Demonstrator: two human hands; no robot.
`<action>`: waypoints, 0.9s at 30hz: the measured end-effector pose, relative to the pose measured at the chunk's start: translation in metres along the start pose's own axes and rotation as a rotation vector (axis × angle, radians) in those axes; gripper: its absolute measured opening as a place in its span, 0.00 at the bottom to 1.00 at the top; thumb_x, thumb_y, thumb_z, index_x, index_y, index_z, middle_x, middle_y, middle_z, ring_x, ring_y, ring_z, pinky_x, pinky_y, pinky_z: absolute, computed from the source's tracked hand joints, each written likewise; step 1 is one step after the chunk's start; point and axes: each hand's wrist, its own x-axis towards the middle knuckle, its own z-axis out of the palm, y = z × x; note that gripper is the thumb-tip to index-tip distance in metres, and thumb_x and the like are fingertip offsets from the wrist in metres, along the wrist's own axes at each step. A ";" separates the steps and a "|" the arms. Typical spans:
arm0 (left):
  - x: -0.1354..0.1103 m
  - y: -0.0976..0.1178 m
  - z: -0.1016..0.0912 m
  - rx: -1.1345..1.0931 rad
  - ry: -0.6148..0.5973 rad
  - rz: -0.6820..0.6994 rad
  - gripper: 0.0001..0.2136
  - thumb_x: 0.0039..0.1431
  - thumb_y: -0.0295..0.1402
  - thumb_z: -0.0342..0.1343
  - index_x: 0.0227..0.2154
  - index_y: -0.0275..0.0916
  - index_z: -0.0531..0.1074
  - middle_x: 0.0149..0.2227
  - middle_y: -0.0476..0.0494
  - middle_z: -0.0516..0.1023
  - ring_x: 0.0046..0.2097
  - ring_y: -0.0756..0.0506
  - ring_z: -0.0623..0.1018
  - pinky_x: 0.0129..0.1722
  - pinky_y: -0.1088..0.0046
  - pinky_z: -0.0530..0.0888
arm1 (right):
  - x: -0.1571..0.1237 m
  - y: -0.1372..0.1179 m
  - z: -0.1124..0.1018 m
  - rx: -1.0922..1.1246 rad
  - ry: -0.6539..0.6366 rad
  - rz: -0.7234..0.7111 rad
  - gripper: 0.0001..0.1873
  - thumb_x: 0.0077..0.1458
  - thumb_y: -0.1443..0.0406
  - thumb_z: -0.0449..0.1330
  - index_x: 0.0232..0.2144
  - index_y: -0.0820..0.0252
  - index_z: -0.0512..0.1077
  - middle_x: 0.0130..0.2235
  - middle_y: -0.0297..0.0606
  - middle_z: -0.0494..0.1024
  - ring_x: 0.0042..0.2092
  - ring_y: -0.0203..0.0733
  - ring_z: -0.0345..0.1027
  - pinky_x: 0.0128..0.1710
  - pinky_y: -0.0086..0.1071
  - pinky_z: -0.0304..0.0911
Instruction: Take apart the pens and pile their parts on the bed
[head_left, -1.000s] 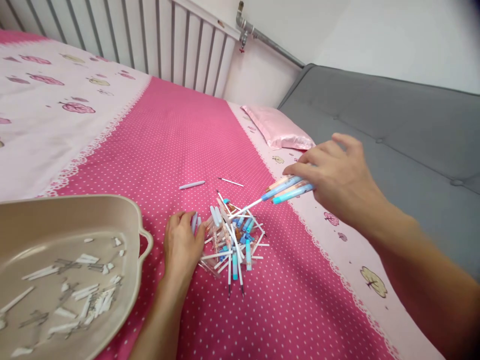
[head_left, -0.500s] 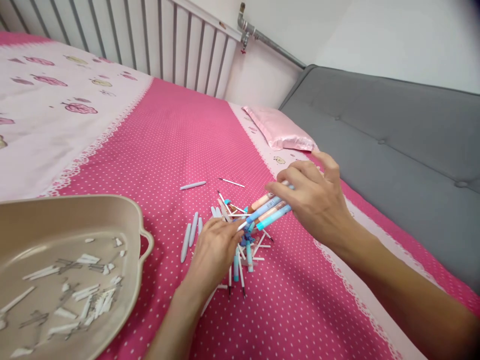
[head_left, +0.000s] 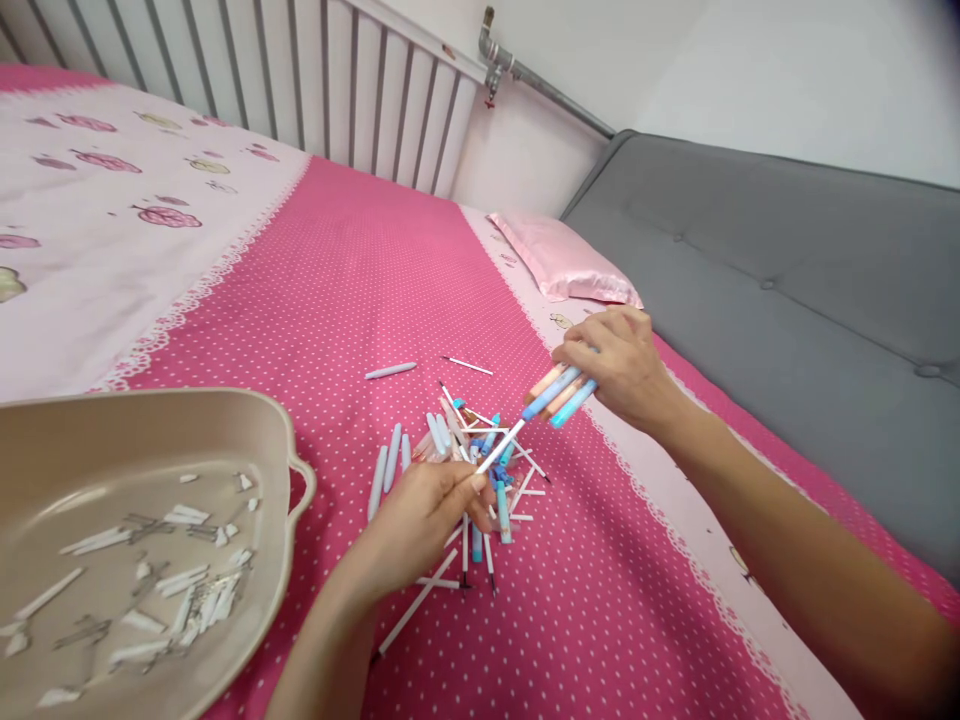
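My right hand [head_left: 621, 365] is closed round a small bunch of blue and orange pens [head_left: 559, 392], held over the pink dotted bedspread [head_left: 337, 290]. A thin white refill [head_left: 501, 447] sticks out of one blue pen toward my left hand [head_left: 424, 515], whose fingertips pinch its end. Under both hands lies a loose pile of pen parts [head_left: 480, 470]: white refills, blue caps and pale barrels. Three pale barrels [head_left: 388, 465] lie side by side left of the pile.
A beige tray [head_left: 150, 430] with a handle stands at the lower left and holds several white and grey pen pieces. A lone barrel [head_left: 389, 370] and a refill [head_left: 466, 365] lie farther off. A pink pillow [head_left: 562, 262], grey sofa [head_left: 787, 270] and radiator [head_left: 300, 80] bound the bed.
My right hand brought the bunch of pens down toward the pile, then drew back slightly. My left hand left the pile's side and pinched the end of the white refill.
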 end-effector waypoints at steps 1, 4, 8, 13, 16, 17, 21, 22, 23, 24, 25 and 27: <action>-0.001 -0.001 -0.003 -0.076 -0.006 -0.033 0.17 0.60 0.40 0.42 0.26 0.37 0.71 0.26 0.47 0.76 0.28 0.49 0.72 0.30 0.75 0.66 | -0.005 0.005 0.002 0.003 -0.019 0.052 0.08 0.54 0.71 0.52 0.32 0.54 0.69 0.35 0.34 0.74 0.40 0.42 0.61 0.45 0.40 0.48; -0.002 -0.007 -0.010 -0.164 0.031 -0.126 0.17 0.59 0.42 0.41 0.27 0.37 0.70 0.24 0.46 0.75 0.26 0.48 0.73 0.28 0.74 0.67 | -0.023 0.019 0.004 0.051 -0.110 0.221 0.11 0.49 0.73 0.52 0.33 0.56 0.69 0.35 0.36 0.74 0.40 0.45 0.62 0.43 0.41 0.50; 0.002 -0.011 -0.005 0.317 0.151 -0.099 0.15 0.58 0.37 0.43 0.23 0.38 0.71 0.24 0.44 0.74 0.28 0.45 0.72 0.31 0.69 0.67 | -0.038 0.014 0.004 0.488 -0.303 0.450 0.09 0.51 0.69 0.51 0.34 0.58 0.70 0.35 0.38 0.74 0.39 0.44 0.64 0.41 0.41 0.55; 0.006 -0.012 0.005 0.581 0.202 0.075 0.10 0.50 0.34 0.55 0.35 0.42 0.76 0.35 0.41 0.75 0.40 0.41 0.72 0.40 0.63 0.67 | -0.035 -0.028 0.003 1.342 -0.580 0.711 0.18 0.51 0.62 0.56 0.46 0.58 0.65 0.45 0.42 0.71 0.46 0.43 0.65 0.45 0.40 0.60; 0.009 -0.011 0.008 0.400 0.310 0.079 0.22 0.42 0.38 0.62 0.44 0.40 0.72 0.45 0.38 0.73 0.46 0.39 0.71 0.45 0.61 0.67 | -0.024 -0.054 -0.003 1.624 -0.702 0.813 0.14 0.48 0.61 0.60 0.38 0.60 0.68 0.38 0.38 0.73 0.39 0.38 0.67 0.41 0.38 0.63; 0.010 -0.010 0.010 0.299 0.356 0.076 0.25 0.41 0.39 0.62 0.46 0.40 0.70 0.47 0.37 0.72 0.47 0.39 0.71 0.47 0.60 0.67 | -0.019 -0.062 -0.007 1.705 -0.761 0.824 0.13 0.48 0.61 0.61 0.36 0.60 0.68 0.34 0.36 0.73 0.35 0.36 0.67 0.38 0.36 0.64; 0.011 0.003 0.019 -0.227 0.415 0.022 0.25 0.40 0.36 0.64 0.44 0.37 0.70 0.43 0.38 0.76 0.41 0.41 0.76 0.41 0.64 0.71 | 0.011 -0.096 -0.026 2.024 -1.013 0.723 0.10 0.47 0.63 0.62 0.32 0.63 0.68 0.23 0.30 0.71 0.23 0.31 0.65 0.27 0.30 0.65; 0.011 0.007 0.021 -0.369 0.399 0.000 0.24 0.40 0.36 0.64 0.43 0.36 0.70 0.39 0.40 0.77 0.37 0.43 0.77 0.37 0.68 0.73 | 0.018 -0.104 -0.030 2.074 -1.051 0.704 0.09 0.48 0.63 0.61 0.30 0.64 0.69 0.21 0.30 0.70 0.22 0.30 0.64 0.26 0.29 0.65; 0.009 0.011 0.022 -0.501 0.373 -0.035 0.24 0.40 0.36 0.64 0.43 0.36 0.70 0.34 0.41 0.78 0.33 0.44 0.77 0.30 0.71 0.73 | 0.025 -0.111 -0.033 2.107 -1.063 0.695 0.08 0.48 0.63 0.61 0.28 0.64 0.69 0.19 0.29 0.70 0.21 0.30 0.64 0.25 0.28 0.64; 0.008 0.014 0.023 -0.616 0.354 -0.080 0.24 0.41 0.37 0.63 0.43 0.35 0.70 0.30 0.43 0.78 0.27 0.46 0.76 0.23 0.75 0.71 | 0.030 -0.118 -0.034 2.121 -1.081 0.683 0.09 0.49 0.63 0.61 0.26 0.65 0.69 0.17 0.28 0.69 0.20 0.29 0.63 0.23 0.26 0.63; 0.007 0.016 0.024 -0.710 0.344 -0.134 0.23 0.41 0.38 0.63 0.43 0.34 0.71 0.26 0.44 0.77 0.22 0.49 0.74 0.17 0.79 0.67 | 0.034 -0.124 -0.034 2.132 -1.097 0.660 0.09 0.47 0.63 0.61 0.25 0.65 0.69 0.16 0.28 0.68 0.19 0.29 0.62 0.22 0.25 0.62; 0.006 0.018 0.024 -0.844 0.359 -0.235 0.20 0.42 0.37 0.63 0.39 0.33 0.72 0.21 0.46 0.76 0.17 0.51 0.70 0.12 0.81 0.61 | 0.037 -0.133 -0.031 2.141 -1.142 0.566 0.11 0.45 0.62 0.64 0.23 0.65 0.69 0.15 0.27 0.67 0.18 0.29 0.61 0.19 0.24 0.60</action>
